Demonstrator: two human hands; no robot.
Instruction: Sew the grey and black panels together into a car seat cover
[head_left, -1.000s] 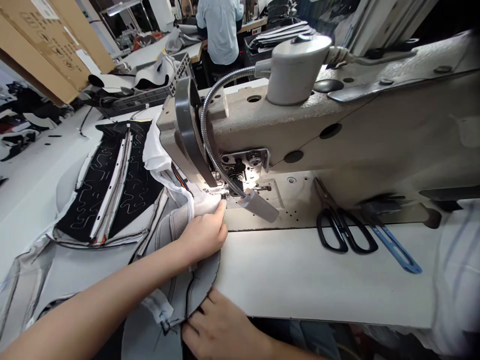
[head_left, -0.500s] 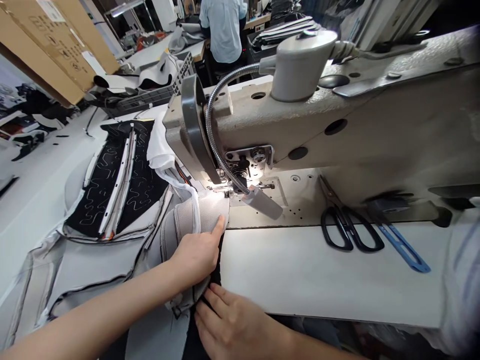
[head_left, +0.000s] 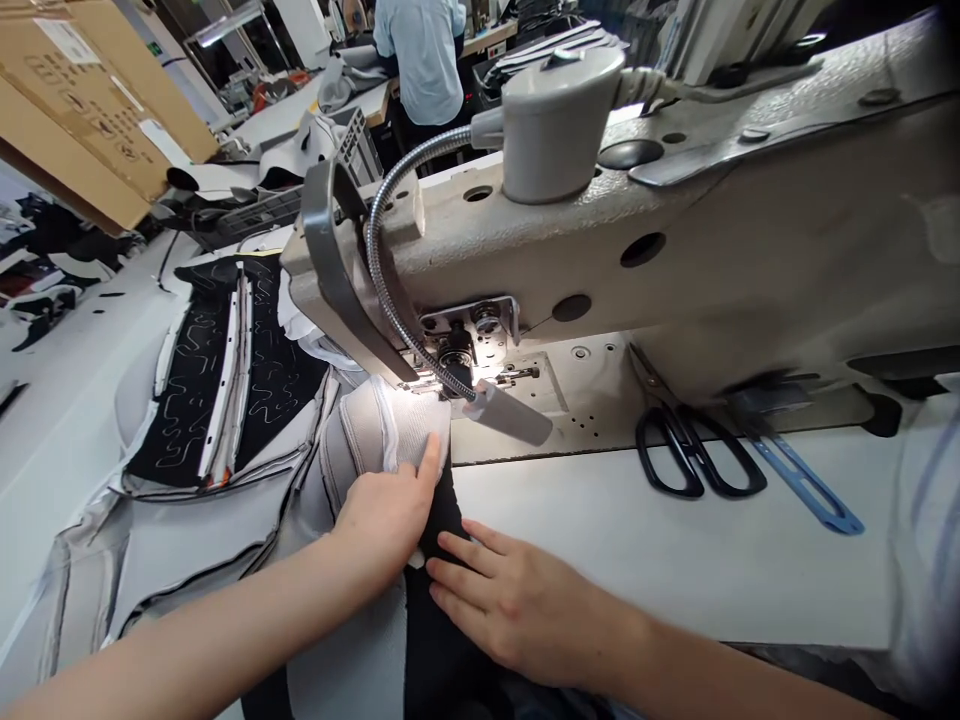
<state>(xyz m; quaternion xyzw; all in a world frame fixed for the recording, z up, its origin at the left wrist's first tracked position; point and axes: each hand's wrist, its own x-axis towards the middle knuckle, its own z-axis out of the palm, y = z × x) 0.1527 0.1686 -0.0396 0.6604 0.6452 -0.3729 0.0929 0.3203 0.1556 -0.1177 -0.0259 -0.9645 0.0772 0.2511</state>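
A sewing machine (head_left: pixel 455 365) stands before me, its lamp lighting the needle area. Under its presser foot lies the edge of a grey fabric cover (head_left: pixel 364 425), sewn from several panels with a white strip along it. My left hand (head_left: pixel 390 515) is on this cover just in front of the foot, index finger stretched along the top and the other fingers curled; its thumb is hidden. Beside it, on a black fabric piece (head_left: pixel 444 600) running down toward me, my right hand (head_left: pixel 517 600) lies with fingers extended and slightly apart.
Black-handled scissors (head_left: pixel 697 450) and a blue flat tool (head_left: pixel 814 485) lie on the right of the white table (head_left: pixel 570 530). A lamp on a bendy metal neck (head_left: pixel 514 412) hangs near the needle. Beyond are a cardboard box (head_left: pixel 90 100), a grey crate (head_left: pixel 360 145) and a person (head_left: pixel 424 60).
My right hand has moved up and right along the black fabric, its fingers flatter. The cover's white strip has shifted near the foot. The whole view has moved slightly.
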